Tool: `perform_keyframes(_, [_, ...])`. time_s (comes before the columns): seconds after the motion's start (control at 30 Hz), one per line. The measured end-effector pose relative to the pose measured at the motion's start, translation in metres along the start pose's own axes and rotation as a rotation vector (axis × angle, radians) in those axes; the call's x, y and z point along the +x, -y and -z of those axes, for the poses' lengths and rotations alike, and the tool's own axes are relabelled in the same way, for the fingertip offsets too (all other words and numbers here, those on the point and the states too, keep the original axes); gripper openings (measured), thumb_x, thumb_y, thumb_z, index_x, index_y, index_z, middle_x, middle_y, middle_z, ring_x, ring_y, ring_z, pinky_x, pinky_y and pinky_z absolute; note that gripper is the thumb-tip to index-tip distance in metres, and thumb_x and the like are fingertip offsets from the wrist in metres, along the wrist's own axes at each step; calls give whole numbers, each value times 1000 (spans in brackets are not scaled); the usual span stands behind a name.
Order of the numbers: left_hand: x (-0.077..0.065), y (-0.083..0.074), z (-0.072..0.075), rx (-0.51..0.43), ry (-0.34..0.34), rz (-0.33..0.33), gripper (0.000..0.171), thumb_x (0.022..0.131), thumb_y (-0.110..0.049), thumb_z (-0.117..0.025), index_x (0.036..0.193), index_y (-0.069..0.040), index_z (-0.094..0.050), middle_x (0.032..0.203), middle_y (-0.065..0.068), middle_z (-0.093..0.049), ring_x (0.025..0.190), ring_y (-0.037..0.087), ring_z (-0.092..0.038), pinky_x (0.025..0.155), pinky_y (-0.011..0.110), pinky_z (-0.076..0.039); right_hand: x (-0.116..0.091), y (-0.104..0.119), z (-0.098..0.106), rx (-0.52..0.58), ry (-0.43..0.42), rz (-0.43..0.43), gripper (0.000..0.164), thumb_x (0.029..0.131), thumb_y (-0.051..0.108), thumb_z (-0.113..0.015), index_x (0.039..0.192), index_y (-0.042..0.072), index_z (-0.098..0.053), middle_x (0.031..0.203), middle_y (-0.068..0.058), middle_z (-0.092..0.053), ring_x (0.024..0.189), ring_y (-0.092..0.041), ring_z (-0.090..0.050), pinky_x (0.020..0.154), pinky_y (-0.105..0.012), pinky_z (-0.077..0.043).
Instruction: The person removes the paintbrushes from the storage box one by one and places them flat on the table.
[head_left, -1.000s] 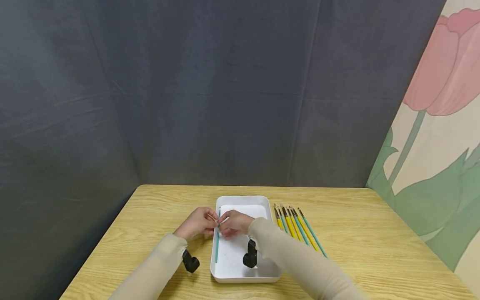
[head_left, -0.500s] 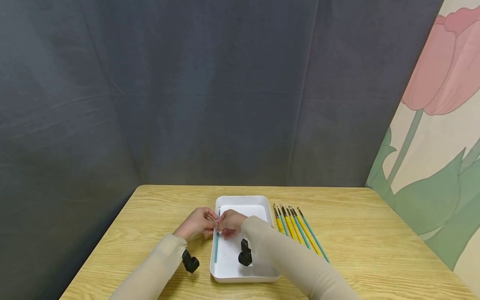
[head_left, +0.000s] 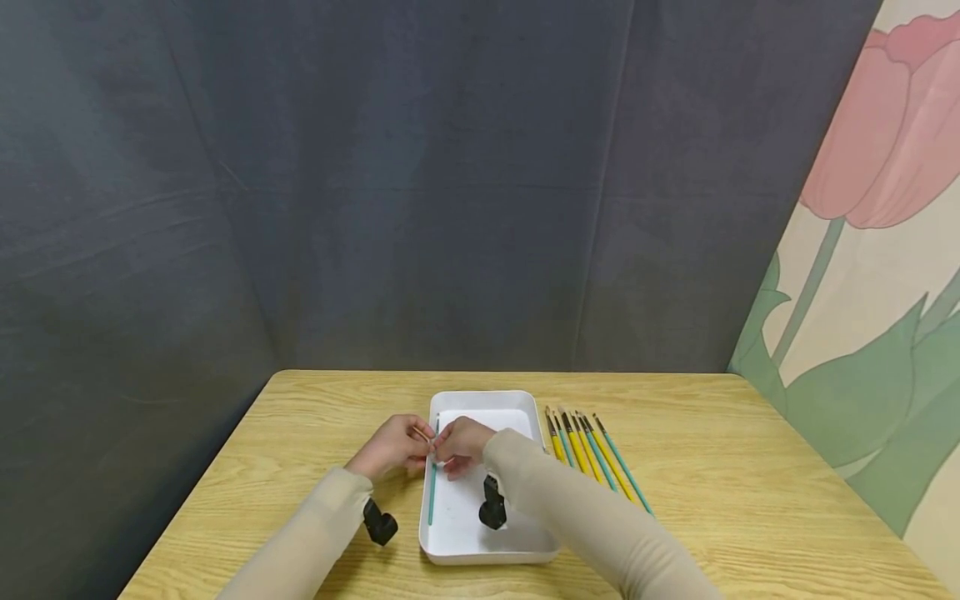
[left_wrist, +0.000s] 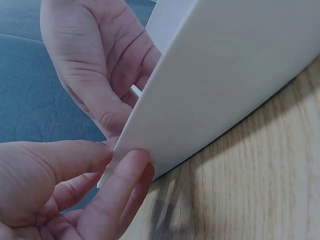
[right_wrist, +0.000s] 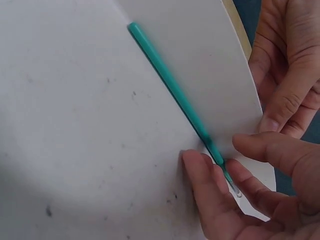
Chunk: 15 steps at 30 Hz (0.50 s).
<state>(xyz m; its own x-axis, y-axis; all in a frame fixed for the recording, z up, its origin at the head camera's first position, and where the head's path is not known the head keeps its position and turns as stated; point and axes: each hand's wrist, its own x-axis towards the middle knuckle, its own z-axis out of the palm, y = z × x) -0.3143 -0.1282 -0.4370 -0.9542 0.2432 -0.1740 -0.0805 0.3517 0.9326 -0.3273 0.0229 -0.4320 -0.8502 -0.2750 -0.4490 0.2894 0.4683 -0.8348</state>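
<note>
Along the left wall of a white tray (head_left: 491,557) lies a paintbrush with a teal handle (head_left: 432,498). The left hand (head_left: 393,443) pinches the tray's left rim; the left wrist view has its thumb at the edge and fingers against the outer wall. Inside the tray, the right hand (head_left: 463,440) is at the brush's ferrule end. In the right wrist view, its fingers (right_wrist: 202,185) lie on both sides of the brush (right_wrist: 170,82), at least one touching it, while the thumb stands apart from it. The fingers partly hide the bristle end.
Several more paintbrushes (head_left: 600,457) with yellow and teal handles lie in a slanted row on the wooden table (head_left: 720,483), right of the tray. The right forearm passes over their near ends. A dark curtain (head_left: 450,208) hangs behind the table.
The right hand has shifted slightly left, toward the tray's left wall and the left hand. The left hand keeps its pinch on the rim, and the teal brush stays along the wall.
</note>
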Motion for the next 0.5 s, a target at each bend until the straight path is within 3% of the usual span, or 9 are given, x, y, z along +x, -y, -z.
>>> perform_keyframes(0.5, [2, 4, 1, 3, 19, -34, 19, 82, 10, -60, 102, 11, -59, 78, 9, -57, 65, 15, -59, 59, 26, -56, -7, 7, -11, -92, -78, 42, 27, 76, -17, -64, 81, 5, -48, 64, -3, -48, 54, -15, -51, 74, -42, -60])
